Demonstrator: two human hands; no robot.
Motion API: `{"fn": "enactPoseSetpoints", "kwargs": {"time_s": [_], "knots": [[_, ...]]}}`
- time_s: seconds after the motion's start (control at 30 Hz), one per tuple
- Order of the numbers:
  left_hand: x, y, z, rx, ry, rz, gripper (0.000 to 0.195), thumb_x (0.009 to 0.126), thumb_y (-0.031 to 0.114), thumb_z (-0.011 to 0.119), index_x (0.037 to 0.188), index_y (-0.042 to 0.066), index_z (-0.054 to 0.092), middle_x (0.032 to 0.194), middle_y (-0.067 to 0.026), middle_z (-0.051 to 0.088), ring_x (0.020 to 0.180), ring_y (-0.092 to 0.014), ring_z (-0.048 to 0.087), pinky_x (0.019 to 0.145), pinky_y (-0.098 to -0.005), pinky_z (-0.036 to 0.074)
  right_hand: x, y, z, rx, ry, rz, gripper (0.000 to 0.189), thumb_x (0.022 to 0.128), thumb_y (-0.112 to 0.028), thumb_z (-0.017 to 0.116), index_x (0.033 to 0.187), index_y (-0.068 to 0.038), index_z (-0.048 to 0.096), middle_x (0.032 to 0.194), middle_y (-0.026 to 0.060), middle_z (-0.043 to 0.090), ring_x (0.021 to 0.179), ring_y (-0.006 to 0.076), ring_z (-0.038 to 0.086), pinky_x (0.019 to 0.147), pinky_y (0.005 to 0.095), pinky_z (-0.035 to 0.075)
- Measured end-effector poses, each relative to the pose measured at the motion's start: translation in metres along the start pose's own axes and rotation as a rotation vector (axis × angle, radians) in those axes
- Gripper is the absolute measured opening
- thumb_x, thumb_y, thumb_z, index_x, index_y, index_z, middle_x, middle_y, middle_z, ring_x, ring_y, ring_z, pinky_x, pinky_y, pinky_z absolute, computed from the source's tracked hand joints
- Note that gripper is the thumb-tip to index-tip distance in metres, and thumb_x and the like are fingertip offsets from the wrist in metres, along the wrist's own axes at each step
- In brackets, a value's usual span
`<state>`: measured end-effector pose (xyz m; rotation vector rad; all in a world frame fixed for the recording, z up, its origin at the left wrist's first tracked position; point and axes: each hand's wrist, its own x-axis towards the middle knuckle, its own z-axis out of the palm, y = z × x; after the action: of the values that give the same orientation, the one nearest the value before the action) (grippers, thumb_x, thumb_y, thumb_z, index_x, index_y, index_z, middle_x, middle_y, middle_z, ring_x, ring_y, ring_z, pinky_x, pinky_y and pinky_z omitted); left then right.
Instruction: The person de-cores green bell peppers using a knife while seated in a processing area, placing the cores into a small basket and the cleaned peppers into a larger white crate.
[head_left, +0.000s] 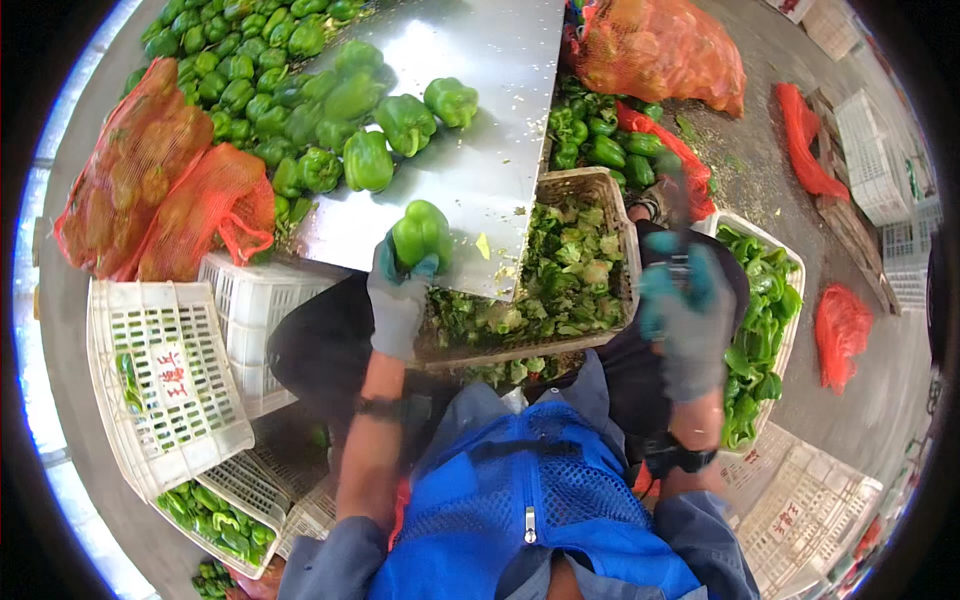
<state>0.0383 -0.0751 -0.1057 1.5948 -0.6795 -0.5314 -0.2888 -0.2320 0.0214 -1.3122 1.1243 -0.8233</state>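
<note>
My left hand (403, 300), in a grey and teal work glove, grips a whole green bell pepper (421, 235) over the near edge of the metal table (480, 187). My gloved right hand (682, 300) is to the right, above my thigh, closed around a dark handle (680, 264) with a blurred blade-like part pointing up; motion blur hides its exact shape. Between my hands, a crate (630, 262) holds green pepper trimmings (574, 277). Several loose green bell peppers (368, 160) lie on the tabletop beyond my left hand, in front of a large heap of them (247, 82).
Red mesh sacks (135, 165) lie at the table's left, another (660, 52) at the upper right. White plastic crates (169, 382) stand at the left. A crate of cut green peppers (787, 330) is right of my leg. A wooden pallet piece (855, 240) lies on the right floor.
</note>
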Motion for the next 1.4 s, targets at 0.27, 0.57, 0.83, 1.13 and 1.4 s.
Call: {"fn": "enactPoseSetpoints", "kwargs": {"time_s": [0.27,0.57,0.83,1.13,1.4], "knots": [[-0.032,0.002,0.005,0.403,0.17,0.216,0.054,0.093,0.005,0.088,0.141,-0.004,0.068,0.136,-0.012,0.064,0.12,-0.023,0.07,0.103,-0.0356,0.06,-0.022,0.063,0.153,-0.554,-0.297,-0.4,0.023,0.095,-0.021,0.076,0.113,-0.008,0.069,0.081,0.0139,0.068,0.074,0.0361,0.069,0.074,0.0482,0.055],[-0.035,-0.001,0.003,0.462,0.182,0.191,0.063,0.086,0.02,0.092,0.142,0.002,0.069,0.133,-0.0184,0.069,0.124,-0.039,0.066,0.106,-0.0479,0.054,-0.014,0.072,0.175,-0.612,-0.393,-0.374,0.023,0.097,-0.019,0.072,0.112,-0.004,0.063,0.081,0.0189,0.068,0.08,0.0435,0.07,0.079,0.0538,0.055],[-0.043,-0.005,-0.004,0.667,0.1,0.288,0.068,0.088,0.009,0.083,0.151,0.001,0.059,0.139,-0.0202,0.066,0.131,-0.042,0.061,0.112,-0.0497,0.051,-0.013,0.086,0.205,-0.772,-0.529,-0.309,0.037,0.098,-0.023,0.069,0.122,0.004,0.059,0.101,0.0296,0.075,0.1,0.0479,0.074,0.091,0.054,0.058],[-0.042,0.037,0.021,0.178,0.263,-0.095,0.06,0.102,0.029,0.081,0.146,-0.007,0.062,0.142,-0.0206,0.062,0.12,-0.026,0.066,0.103,-0.0387,0.056,-0.02,0.104,0.217,-0.907,-0.525,-0.411,0.033,0.098,-0.009,0.06,0.126,0.008,0.061,0.109,0.029,0.075,0.105,0.0435,0.075,0.095,0.0498,0.06],[-0.021,0.034,-0.016,0.396,0.103,-0.086,0.049,0.089,0.037,0.091,0.118,-0.001,0.08,0.101,-0.0184,0.08,0.086,-0.027,0.078,0.082,-0.0402,0.06,-0.002,0.083,0.217,-0.973,-0.722,-0.227,0.032,0.101,-0.01,0.054,0.124,0.008,0.064,0.117,0.0289,0.075,0.107,0.04,0.076,0.095,0.0468,0.063]]}}
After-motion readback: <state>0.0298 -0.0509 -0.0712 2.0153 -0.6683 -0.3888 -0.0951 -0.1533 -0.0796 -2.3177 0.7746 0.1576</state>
